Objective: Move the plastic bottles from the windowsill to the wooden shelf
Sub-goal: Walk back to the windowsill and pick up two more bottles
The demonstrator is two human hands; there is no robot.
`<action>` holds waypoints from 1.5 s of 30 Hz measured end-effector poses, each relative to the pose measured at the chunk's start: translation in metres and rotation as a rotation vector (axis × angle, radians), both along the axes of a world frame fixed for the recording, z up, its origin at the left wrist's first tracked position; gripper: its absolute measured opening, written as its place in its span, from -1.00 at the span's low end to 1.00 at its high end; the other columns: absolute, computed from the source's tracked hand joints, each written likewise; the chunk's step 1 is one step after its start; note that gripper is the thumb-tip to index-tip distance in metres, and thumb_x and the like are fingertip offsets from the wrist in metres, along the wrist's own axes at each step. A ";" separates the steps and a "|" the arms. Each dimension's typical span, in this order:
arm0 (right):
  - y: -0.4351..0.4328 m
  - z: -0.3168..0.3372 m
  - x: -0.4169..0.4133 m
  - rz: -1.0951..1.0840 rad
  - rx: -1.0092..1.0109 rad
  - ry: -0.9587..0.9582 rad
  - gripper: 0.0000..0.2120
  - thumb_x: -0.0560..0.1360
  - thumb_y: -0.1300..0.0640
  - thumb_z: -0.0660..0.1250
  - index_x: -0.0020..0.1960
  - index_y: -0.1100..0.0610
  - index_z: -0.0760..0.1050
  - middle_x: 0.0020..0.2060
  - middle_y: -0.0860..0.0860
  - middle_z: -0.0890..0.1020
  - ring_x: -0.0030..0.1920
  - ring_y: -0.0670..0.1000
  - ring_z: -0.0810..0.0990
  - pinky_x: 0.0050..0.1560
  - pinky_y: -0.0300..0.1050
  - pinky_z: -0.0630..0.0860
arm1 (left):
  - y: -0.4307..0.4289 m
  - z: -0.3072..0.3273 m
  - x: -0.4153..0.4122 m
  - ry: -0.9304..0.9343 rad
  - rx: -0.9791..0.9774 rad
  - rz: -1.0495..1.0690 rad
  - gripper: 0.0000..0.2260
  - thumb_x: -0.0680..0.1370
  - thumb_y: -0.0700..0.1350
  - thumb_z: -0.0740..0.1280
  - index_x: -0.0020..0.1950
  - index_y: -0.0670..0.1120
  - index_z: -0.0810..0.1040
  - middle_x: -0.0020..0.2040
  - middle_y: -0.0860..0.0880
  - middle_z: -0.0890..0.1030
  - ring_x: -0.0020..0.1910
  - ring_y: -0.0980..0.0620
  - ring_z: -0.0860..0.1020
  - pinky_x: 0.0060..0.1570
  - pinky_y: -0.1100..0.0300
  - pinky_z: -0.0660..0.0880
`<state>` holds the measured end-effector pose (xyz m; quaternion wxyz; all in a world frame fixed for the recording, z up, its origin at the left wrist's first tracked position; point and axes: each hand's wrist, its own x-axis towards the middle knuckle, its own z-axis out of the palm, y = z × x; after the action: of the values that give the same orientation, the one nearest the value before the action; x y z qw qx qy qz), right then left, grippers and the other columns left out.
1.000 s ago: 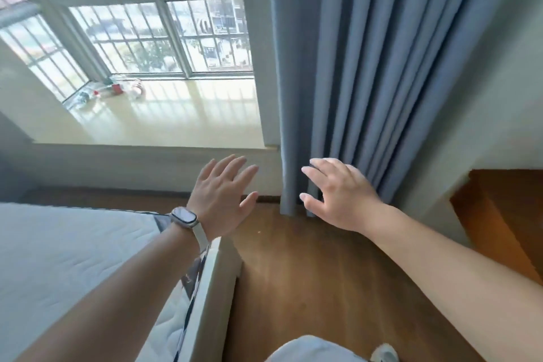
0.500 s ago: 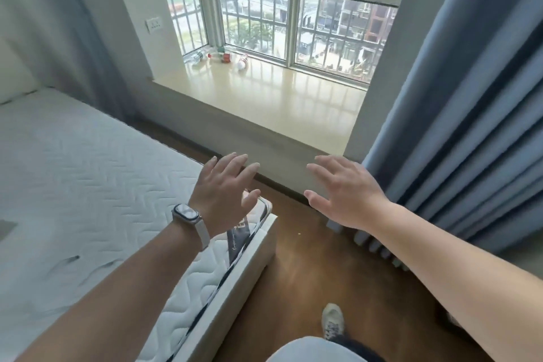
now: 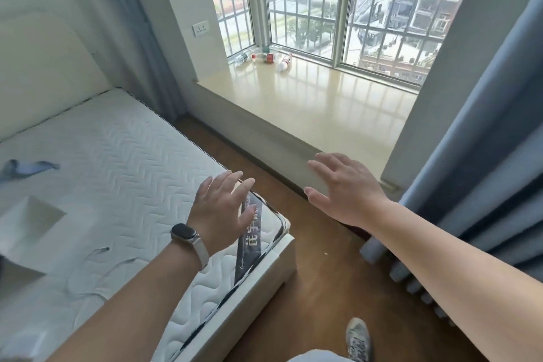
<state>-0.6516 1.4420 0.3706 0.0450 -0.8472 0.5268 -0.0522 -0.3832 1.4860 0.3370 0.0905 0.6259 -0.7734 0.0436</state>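
Bottles (image 3: 266,58) lie on their sides at the far left corner of the windowsill (image 3: 332,109), up at twelve o'clock in the head view, close against the window (image 3: 302,17); at least three show, two with red labels and one clear at the left end. Left hand (image 3: 221,211), wearing a watch (image 3: 184,233), hovers with fingers spread and grasps nothing, over the corner of the mattress (image 3: 102,161) at six o'clock. Right hand (image 3: 342,191), at four o'clock from the bottles, is likewise open and empty, fingers splayed before the sill's front edge. Blue curtain (image 3: 484,156) hangs at three o'clock. A shoe (image 3: 357,338) stands on the wooden floor (image 3: 320,288) below. No wooden shelf shows.
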 end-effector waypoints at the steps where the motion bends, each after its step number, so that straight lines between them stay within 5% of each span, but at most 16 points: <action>1: -0.013 0.002 -0.019 -0.008 0.001 -0.012 -0.42 0.59 -0.28 0.02 0.54 -0.06 0.16 0.53 -0.06 0.22 0.51 0.00 0.12 0.44 -0.04 0.12 | -0.011 -0.001 -0.018 0.005 0.002 0.004 -0.51 0.50 0.17 0.15 0.32 -0.02 0.56 0.32 -0.11 0.57 0.35 -0.17 0.49 0.34 -0.19 0.34; 11: -0.100 0.008 -0.148 0.034 -0.002 0.009 -0.27 0.46 -0.33 -0.17 0.49 0.00 0.24 0.49 0.00 0.31 0.49 0.05 0.21 0.41 -0.01 0.20 | -0.092 0.013 -0.155 -0.006 -0.031 0.030 -0.53 0.48 0.14 0.23 0.31 -0.04 0.58 0.31 -0.13 0.57 0.35 -0.18 0.49 0.33 -0.24 0.35; 16: -0.116 0.009 -0.172 0.043 -0.033 -0.045 -0.43 0.59 -0.25 0.07 0.50 0.00 0.23 0.50 -0.01 0.28 0.50 0.04 0.18 0.42 -0.02 0.16 | -0.115 0.028 -0.176 -0.037 -0.051 0.039 -0.49 0.47 0.17 0.16 0.29 -0.05 0.60 0.30 -0.13 0.59 0.33 -0.18 0.51 0.31 -0.24 0.37; 21: -0.130 0.009 -0.180 0.055 -0.015 -0.073 -0.44 0.60 -0.24 0.08 0.51 0.00 0.22 0.52 -0.01 0.26 0.50 0.04 0.16 0.43 -0.03 0.14 | -0.140 0.034 -0.186 -0.051 -0.041 0.021 -0.48 0.49 0.18 0.14 0.33 -0.03 0.56 0.33 -0.12 0.56 0.37 -0.17 0.46 0.36 -0.24 0.30; 35: -0.249 0.005 -0.135 0.058 0.011 0.040 -0.42 0.59 -0.25 0.06 0.53 -0.01 0.19 0.53 -0.03 0.23 0.51 0.03 0.12 0.43 -0.01 0.13 | -0.264 0.004 -0.138 0.014 -0.030 0.040 -0.47 0.50 0.19 0.13 0.37 -0.03 0.53 0.36 -0.12 0.54 0.40 -0.17 0.44 0.38 -0.22 0.28; 39: -0.311 0.012 -0.098 0.090 0.009 0.075 -0.32 0.51 -0.33 -0.10 0.51 -0.02 0.21 0.52 -0.02 0.25 0.50 0.06 0.16 0.40 0.01 0.19 | -0.316 -0.001 -0.105 0.044 -0.047 0.072 -0.50 0.50 0.17 0.17 0.36 -0.02 0.53 0.34 -0.11 0.55 0.38 -0.15 0.45 0.39 -0.21 0.27; 45: -0.394 0.018 -0.040 0.119 -0.027 0.072 -0.42 0.59 -0.25 0.09 0.52 -0.01 0.21 0.53 -0.01 0.25 0.51 0.06 0.15 0.43 0.01 0.17 | -0.389 0.004 -0.050 0.049 -0.072 0.089 -0.50 0.50 0.16 0.16 0.35 -0.03 0.53 0.33 -0.11 0.55 0.37 -0.17 0.46 0.38 -0.21 0.27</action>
<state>-0.6920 1.0482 0.3882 0.0178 -0.8788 0.4761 -0.0259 -0.4329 1.0971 0.3407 0.1297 0.6569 -0.7403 0.0600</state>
